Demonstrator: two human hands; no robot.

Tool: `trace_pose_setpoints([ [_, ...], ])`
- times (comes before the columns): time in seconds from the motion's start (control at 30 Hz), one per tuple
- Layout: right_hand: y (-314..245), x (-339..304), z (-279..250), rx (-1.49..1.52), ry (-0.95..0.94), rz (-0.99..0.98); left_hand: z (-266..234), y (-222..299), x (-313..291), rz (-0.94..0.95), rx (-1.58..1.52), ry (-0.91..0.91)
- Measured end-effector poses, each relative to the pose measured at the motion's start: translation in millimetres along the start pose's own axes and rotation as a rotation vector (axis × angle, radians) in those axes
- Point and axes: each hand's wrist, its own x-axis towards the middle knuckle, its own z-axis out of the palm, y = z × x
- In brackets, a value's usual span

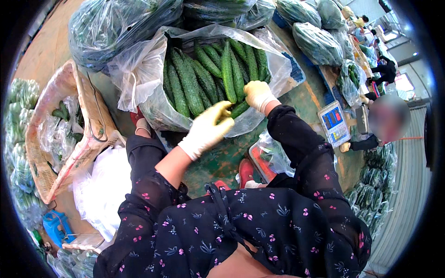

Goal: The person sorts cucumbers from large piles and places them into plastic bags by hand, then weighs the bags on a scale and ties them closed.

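Note:
A clear plastic bag (155,104) stands open in front of me, filled with long dark green cucumbers (204,78). My left hand (209,127), in a pale cream glove, is at the near rim of the bag with its bent fingers apart and nothing visible in them. My right hand (258,96), gloved the same way, is at the bag's right side, beside the cucumbers. Its fingers are curled closed, and what they hold, if anything, is hidden. One cucumber (240,110) lies crosswise at the near rim, between the two hands.
At left stands a worn plastic crate (79,95) with plastic and some greens inside. Full bags (123,28) crowd the far side. A scale (333,124) stands at right near another person. White plastic (106,190) and a blue container (58,228) sit at lower left.

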Motion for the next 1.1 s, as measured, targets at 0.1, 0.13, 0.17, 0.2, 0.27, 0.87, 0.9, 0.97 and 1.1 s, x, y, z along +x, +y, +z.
trace_pose_setpoints([
  [0.1,2.7,2.3,19.1,-0.284,-0.043,-0.071,19.5,-13.6,-4.1,0.173,0.384,-0.186],
  [0.13,3.3,6.0,25.2,-0.321,-0.098,-0.050,22.1,-11.5,-9.4,0.089,0.385,-0.315],
  [0.17,7.7,6.7,31.2,-0.384,-0.093,-0.053,23.0,-10.1,-13.2,0.007,0.384,-0.444],
  [0.2,9.7,2.2,28.1,-0.406,-0.155,-0.064,21.3,-11.0,-12.3,-0.022,0.342,-0.592],
  [0.27,21.2,-2.4,33.1,-0.391,-0.202,-0.079,19.2,-8.5,-15.8,-0.014,0.325,-0.640],
  [0.87,-13.4,-114.3,-26.6,2.429,-0.421,-0.236,17.9,-18.9,8.5,-0.360,-0.833,-0.292],
  [0.9,-23.7,-111.9,-20.1,2.480,-0.431,-0.258,16.5,-15.1,10.4,-0.317,-0.942,-0.270],
  [0.97,-40.9,-107.8,-6.6,2.598,-0.461,-0.218,16.7,-16.0,12.3,-0.262,-1.105,-0.179],
  [1.1,-63.5,-96.2,-19.2,1.571,-0.167,-0.261,3.7,-22.8,14.3,-0.283,-1.320,-0.016],
])
